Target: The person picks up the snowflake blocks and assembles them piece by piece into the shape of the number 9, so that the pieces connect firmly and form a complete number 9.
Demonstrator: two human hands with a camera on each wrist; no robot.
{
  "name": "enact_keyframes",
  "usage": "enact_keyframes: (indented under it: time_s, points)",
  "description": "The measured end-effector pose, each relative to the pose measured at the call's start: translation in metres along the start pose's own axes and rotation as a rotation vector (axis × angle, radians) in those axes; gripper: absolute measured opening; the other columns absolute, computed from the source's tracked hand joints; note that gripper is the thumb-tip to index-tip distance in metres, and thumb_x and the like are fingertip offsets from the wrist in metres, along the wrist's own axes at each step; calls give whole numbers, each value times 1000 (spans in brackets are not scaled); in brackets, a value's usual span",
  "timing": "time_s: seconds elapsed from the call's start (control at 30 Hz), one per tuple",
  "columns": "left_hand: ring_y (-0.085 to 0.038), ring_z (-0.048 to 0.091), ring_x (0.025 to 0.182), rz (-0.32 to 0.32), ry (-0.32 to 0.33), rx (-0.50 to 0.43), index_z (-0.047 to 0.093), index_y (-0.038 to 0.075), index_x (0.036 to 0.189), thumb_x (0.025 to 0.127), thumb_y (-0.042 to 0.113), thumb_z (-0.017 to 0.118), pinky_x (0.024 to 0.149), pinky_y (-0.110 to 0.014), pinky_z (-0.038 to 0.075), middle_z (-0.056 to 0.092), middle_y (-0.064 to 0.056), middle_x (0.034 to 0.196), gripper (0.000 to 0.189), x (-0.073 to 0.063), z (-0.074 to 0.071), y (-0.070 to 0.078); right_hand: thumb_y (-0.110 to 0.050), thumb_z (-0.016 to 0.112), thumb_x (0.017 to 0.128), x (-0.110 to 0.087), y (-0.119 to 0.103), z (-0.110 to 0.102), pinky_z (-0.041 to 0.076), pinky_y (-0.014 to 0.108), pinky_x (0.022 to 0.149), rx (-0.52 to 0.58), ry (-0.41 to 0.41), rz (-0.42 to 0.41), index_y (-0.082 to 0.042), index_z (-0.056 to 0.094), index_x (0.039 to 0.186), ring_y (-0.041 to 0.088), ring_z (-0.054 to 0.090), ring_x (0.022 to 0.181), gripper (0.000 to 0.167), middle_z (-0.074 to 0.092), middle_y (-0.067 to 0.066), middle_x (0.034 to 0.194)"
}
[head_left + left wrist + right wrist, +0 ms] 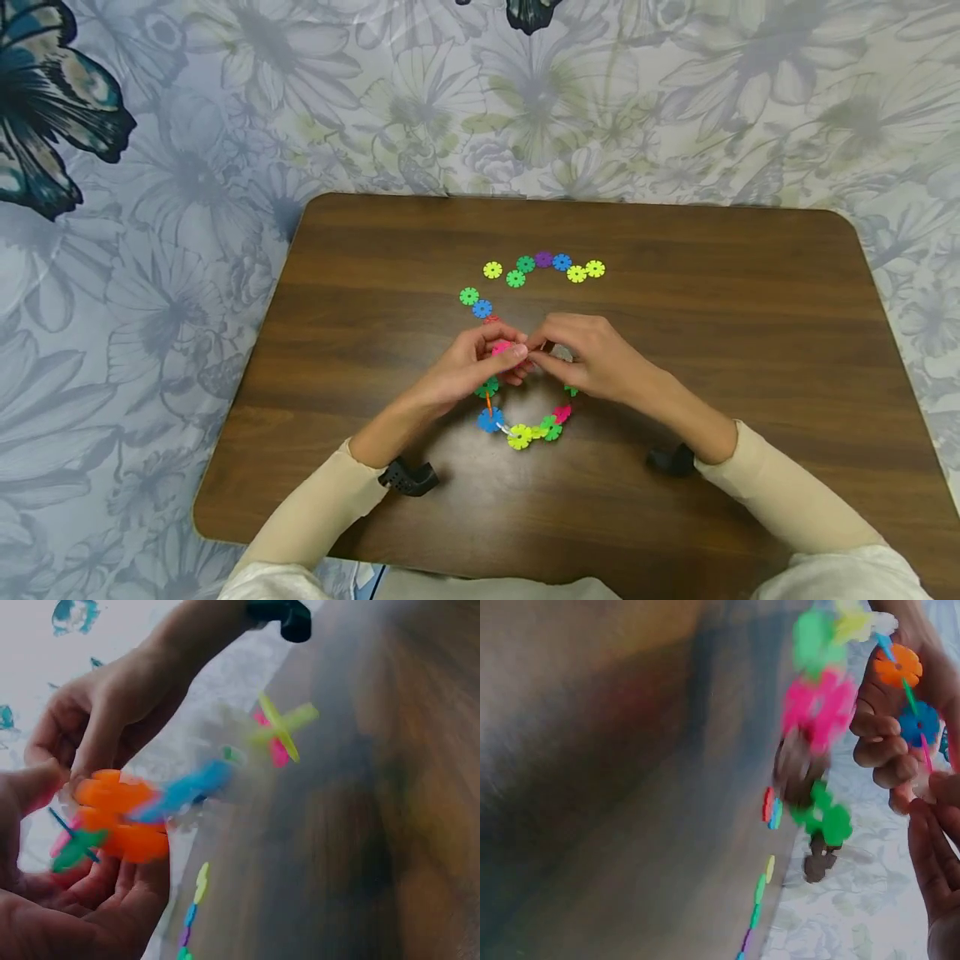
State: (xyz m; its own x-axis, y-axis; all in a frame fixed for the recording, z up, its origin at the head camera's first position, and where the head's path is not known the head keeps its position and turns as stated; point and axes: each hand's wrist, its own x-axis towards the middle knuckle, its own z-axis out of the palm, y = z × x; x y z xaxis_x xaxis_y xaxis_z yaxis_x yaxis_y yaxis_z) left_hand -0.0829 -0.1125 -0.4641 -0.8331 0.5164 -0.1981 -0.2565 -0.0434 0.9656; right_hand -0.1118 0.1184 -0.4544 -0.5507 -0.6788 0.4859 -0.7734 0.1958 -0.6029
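A chain of slotted, flower-shaped plastic discs in many colours hangs in a loop below the two hands; its yellow disc (pixel 519 437) is at the bottom. My left hand (pixel 471 365) holds the chain beside a pink disc (pixel 501 347), thumb on top. In the right wrist view, an orange disc (pixel 898 666) and a blue disc (pixel 919 724) lie against that hand's fingers. My right hand (pixel 600 357) pinches at the chain where both hands' fingertips meet. A pale disc there is mostly hidden by fingers. The left wrist view is blurred around the blue disc (pixel 187 791).
Loose discs lie on the brown table (pixel 750 350) beyond the hands: a yellow disc (pixel 492 270), a purple disc (pixel 543 259), a blue disc (pixel 482 309) and several others. A flower-patterned wall (pixel 420 100) borders the far edge.
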Motion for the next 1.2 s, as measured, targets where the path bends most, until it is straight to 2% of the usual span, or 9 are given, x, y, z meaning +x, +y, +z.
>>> enact_keyframes:
  time_s: [0.13, 0.3, 0.43, 0.53, 0.7, 0.83, 0.97, 1.07, 1.2]
  points:
    - [-24, 72, 86, -1, -17, 88, 62, -1, 116, 104, 21, 58, 86, -45, 61, 65, -37, 107, 25, 0, 2, -2, -12, 79, 87, 8, 6, 0, 56, 26, 72, 2, -27, 33, -17, 70, 96, 5, 59, 82, 14, 67, -11, 89]
    - [-40, 64, 82, 52, 18, 223, 61, 1, 112, 107, 27, 51, 77, -36, 61, 65, -19, 91, 28, -1, -3, -12, -16, 82, 85, 15, 18, 1, 57, 30, 73, 151, -84, 132, -19, 70, 97, 5, 61, 80, 17, 70, -12, 90]
    - [-26, 56, 74, 86, 43, 245, 57, -2, 110, 109, 29, 43, 70, -34, 55, 56, -13, 82, 34, -6, -9, -18, -24, 79, 89, 24, 40, -2, 59, 34, 77, 316, -154, 283, -21, 71, 100, 11, 66, 81, 14, 72, -6, 92]
    - [-22, 50, 71, 115, 48, 216, 53, -4, 108, 111, 30, 37, 66, -31, 51, 49, -13, 79, 38, -11, -12, -20, -27, 74, 94, 35, 63, -5, 57, 33, 76, 357, -162, 392, -17, 71, 101, 18, 65, 81, 13, 72, 4, 93]
    - [-24, 43, 68, 174, 25, 177, 48, -3, 108, 112, 31, 30, 61, -26, 44, 40, -16, 78, 38, -20, -14, -17, -25, 71, 96, 54, 94, 5, 53, 30, 74, 204, -227, 481, -14, 72, 101, 19, 63, 79, 13, 72, 5, 92]
    - [-23, 41, 66, 185, 7, 126, 45, -5, 110, 113, 31, 28, 60, -26, 43, 37, -16, 77, 40, -26, -14, -15, -31, 74, 93, 63, 99, 26, 55, 32, 79, 0, -346, 448, -16, 73, 102, 14, 66, 85, 18, 72, 0, 95]
    - [-19, 42, 67, 149, 8, 71, 41, -8, 114, 112, 32, 27, 62, -27, 44, 36, -13, 77, 42, -28, -15, -14, -44, 78, 87, 66, 93, 46, 54, 35, 78, -192, -364, 415, -14, 71, 105, 15, 62, 88, 35, 67, 0, 102]
    - [-18, 42, 67, 124, 15, 61, 40, -7, 115, 112, 33, 26, 64, -27, 47, 36, -10, 78, 42, -30, -16, -14, -44, 78, 87, 67, 91, 54, 52, 34, 75, -262, -359, 416, -14, 69, 102, 16, 58, 87, 35, 63, -1, 104]
    - [-18, 43, 68, 123, 18, 66, 39, -4, 113, 112, 33, 24, 65, -27, 49, 37, -9, 78, 40, -32, -19, -14, -37, 79, 88, 66, 91, 56, 49, 33, 76, -225, -379, 419, -14, 68, 99, 17, 55, 86, 28, 61, 0, 101]
